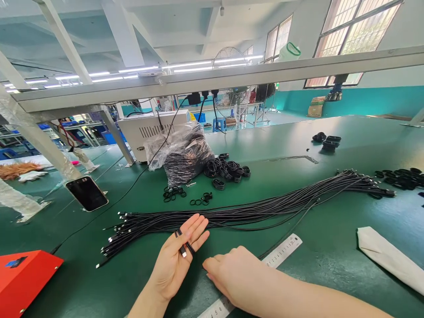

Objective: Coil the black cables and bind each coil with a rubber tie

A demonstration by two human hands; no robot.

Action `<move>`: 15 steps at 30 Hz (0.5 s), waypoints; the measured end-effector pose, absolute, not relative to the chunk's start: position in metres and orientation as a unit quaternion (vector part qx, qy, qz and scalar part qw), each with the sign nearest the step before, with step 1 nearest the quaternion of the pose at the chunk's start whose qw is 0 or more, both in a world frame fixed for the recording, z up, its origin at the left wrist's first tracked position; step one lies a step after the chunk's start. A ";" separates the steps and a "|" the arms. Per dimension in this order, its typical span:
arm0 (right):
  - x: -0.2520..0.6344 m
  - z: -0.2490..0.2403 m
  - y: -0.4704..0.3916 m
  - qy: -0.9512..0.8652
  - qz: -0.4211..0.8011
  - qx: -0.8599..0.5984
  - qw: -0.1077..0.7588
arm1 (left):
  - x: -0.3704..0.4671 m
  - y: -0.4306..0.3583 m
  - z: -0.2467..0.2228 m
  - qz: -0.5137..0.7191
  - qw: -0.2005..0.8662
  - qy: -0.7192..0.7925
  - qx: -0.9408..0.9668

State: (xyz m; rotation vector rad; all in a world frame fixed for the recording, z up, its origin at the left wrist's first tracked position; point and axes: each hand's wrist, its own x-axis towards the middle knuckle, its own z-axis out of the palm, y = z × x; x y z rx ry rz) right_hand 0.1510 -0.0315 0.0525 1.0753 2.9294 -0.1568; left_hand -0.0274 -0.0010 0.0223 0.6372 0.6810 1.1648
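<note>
My left hand (175, 258) is palm up, its thumb pressing a black cable end (183, 251) with a light metal tip against the fingers. A black loop shows at those fingers, which are stretched out. Just to the right, my right hand (240, 271) is closed, back towards me, over a steel ruler (283, 251). A single black cable (291, 227) runs from the bundle and disappears behind this hand; what its fingertips pinch is hidden. Beyond both hands lies a long bundle of black cables (251, 212), with connectors at both ends.
Coiled black cables (227, 168) lie by a plastic bag (187, 157) of more. Small black rings (174, 193) are nearer. A phone (86, 193) leans at left, above a red box (26, 278). A whitish strip (391, 256) and dark pieces (402, 177) lie right.
</note>
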 end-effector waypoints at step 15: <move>0.179 0.077 0.000 0.932 -0.150 0.301 -0.139 | -0.014 -0.026 0.027 0.343 0.819 0.306 0.344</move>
